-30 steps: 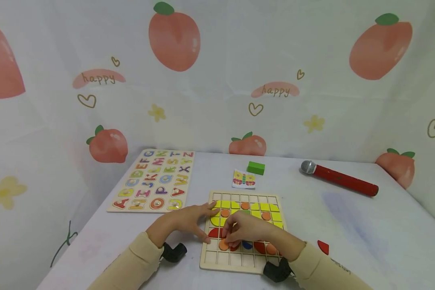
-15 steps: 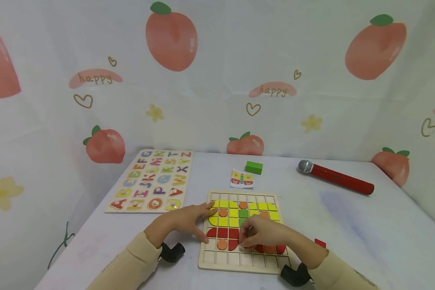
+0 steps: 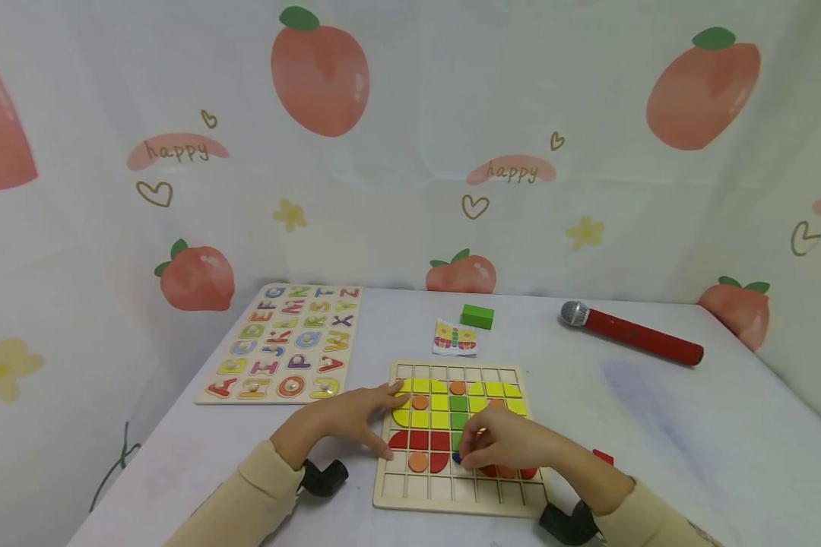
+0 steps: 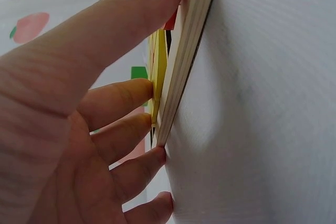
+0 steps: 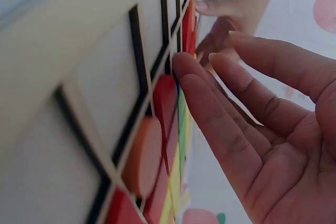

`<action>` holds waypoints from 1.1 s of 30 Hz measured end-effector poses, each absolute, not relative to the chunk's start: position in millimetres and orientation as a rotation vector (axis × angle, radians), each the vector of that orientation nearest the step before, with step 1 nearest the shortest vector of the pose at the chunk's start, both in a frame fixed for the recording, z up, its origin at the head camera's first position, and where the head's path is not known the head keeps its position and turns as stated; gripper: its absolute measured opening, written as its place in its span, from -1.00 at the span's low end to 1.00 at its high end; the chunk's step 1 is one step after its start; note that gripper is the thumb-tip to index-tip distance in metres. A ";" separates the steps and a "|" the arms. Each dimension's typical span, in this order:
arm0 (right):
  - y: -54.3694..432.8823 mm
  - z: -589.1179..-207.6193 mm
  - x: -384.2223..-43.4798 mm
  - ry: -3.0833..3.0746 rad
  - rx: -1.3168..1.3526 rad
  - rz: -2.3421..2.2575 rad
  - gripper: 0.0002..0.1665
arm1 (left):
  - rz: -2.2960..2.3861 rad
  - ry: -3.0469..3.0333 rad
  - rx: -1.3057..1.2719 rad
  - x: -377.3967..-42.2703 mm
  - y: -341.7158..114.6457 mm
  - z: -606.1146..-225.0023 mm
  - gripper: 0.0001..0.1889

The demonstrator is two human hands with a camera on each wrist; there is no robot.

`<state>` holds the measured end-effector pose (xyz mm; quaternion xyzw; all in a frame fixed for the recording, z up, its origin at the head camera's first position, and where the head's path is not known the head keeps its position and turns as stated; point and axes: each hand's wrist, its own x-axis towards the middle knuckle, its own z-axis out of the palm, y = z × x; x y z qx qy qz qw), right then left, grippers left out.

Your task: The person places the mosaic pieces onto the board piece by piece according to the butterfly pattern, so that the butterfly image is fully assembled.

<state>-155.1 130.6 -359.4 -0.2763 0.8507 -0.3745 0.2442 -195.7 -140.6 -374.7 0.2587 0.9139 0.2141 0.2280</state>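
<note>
A wooden grid board [image 3: 397,486] holds yellow, red, green and orange flat pieces in its cells. My left hand [image 3: 345,416] rests on its left edge, with spread fingertips on the yellow pieces and the thumb near the lower left side. In the left wrist view, that thumb [image 4: 105,35] touches the board's rim. My right hand [image 3: 513,441] is over the lower middle, its thumb and forefinger beside a small blue piece [image 3: 457,458] under the green squares [image 3: 458,422]. The right wrist view shows loosely bent fingers close to the board; the blue piece is hidden there.
Behind the board lie a butterfly picture card [image 3: 454,338] and a green block [image 3: 477,316]. An alphabet puzzle board [image 3: 274,399] is at the left. A red microphone [image 3: 632,334] lies at the back right, and a loose red piece [image 3: 603,456] is beyond the right forearm.
My right hand has moved right, from the red quarter piece to the blue piece, uncovering the green squares. The left hand stays on the board's edge. The head view has shifted slightly.
</note>
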 end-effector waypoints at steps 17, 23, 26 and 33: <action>260.5 -363.4 -143.6 2.514 -0.370 -1.113 -0.72 | 0.568 2.525 0.771 -198.5 -143.3 -378.2 -0.08; 295.0 -376.4 -138.1 2.535 -0.266 -1.116 -0.63 | 0.577 2.527 0.749 -197.9 -143.1 -377.0 -0.09; 304.6 -381.4 -136.5 2.526 -0.252 -1.134 -0.58 | 0.589 2.521 0.733 -197.9 -143.1 -377.5 -0.09; 310.0 -387.8 -135.6 2.499 -0.326 -1.188 -0.66 | 0.592 2.514 0.734 -198.2 -143.3 -378.0 -0.09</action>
